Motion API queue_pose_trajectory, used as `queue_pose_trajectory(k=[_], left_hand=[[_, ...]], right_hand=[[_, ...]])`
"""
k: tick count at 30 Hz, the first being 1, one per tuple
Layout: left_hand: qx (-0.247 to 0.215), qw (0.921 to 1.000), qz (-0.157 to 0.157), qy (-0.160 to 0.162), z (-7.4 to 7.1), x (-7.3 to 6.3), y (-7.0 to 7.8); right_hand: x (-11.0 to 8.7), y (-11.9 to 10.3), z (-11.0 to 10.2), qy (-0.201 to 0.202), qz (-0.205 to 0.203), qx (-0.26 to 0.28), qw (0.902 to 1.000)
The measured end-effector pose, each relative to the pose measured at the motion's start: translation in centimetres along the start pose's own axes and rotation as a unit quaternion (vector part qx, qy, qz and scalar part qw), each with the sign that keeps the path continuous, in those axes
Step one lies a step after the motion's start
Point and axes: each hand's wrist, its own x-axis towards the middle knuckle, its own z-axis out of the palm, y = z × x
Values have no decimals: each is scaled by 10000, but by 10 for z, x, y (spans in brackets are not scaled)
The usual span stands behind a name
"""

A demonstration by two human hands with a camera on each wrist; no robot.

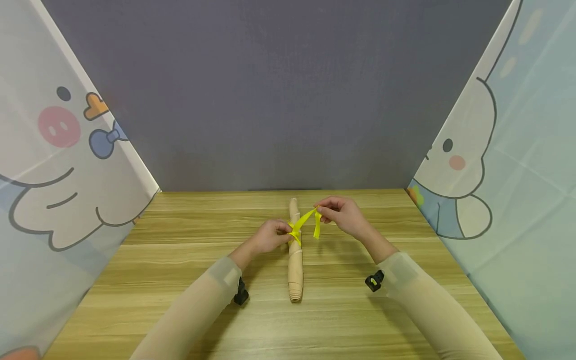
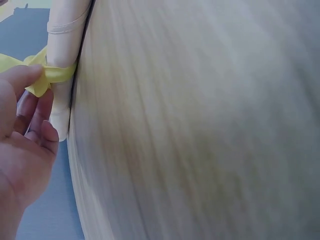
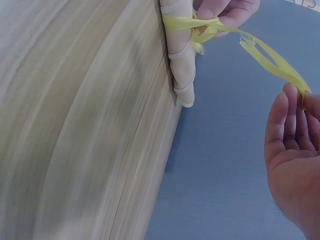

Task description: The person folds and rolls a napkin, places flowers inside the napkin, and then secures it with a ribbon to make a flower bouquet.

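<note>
A beige rolled-up sheet [image 1: 295, 272] lies lengthwise on the table, its spiral end facing me. Around its middle runs a yellow ribbon [image 1: 305, 220], which also shows wrapped over the roll in the left wrist view [image 2: 60, 74]. My left hand [image 1: 272, 236] is at the roll's left side and pinches the ribbon between thumb and fingers where it crosses the roll. To the right and raised, my right hand [image 1: 343, 216] pinches the ribbon's other stretch, with a frayed tail [image 3: 247, 42] hanging down. Between the hands the ribbon slants upward.
The wood-grain table [image 1: 180, 280] spreads around the roll. A dark grey panel [image 1: 288, 100] stands behind its far edge. Cartoon-printed cloths [image 1: 58, 200] line both sides. Black devices [image 1: 375, 281] are worn at both wrists.
</note>
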Motion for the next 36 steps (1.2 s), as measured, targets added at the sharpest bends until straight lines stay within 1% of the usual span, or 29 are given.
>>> queue_pose_trajectory(k=[4,10,12,18,23,26,30,36], left_hand=[[-16,9999,-138,-33,0,-1,1],[-521,9977,-393,-196,-1,-1,2],[-592,9969,-443,-257,-2,-1,2],[-612,9960,-584,-302,0,-2,2],[-694,9947,-690,-316,3,-1,2],[-826,9934,-723,-323,4,-1,3],[-972,9925,-669,-326,5,-2,4],[-828,9943,-534,-398,5,-2,3]], right_hand=[[0,2,0,7,9,6,10000],[0,3,-1,21,-27,-47,10000],[0,4,-1,19,-23,-62,10000],[0,4,0,15,39,-3,10000],[0,4,0,-8,4,25,10000],[0,5,0,-9,-46,-7,10000],[0,6,0,-7,-45,-46,10000],[0,6,0,9,-15,-54,10000]])
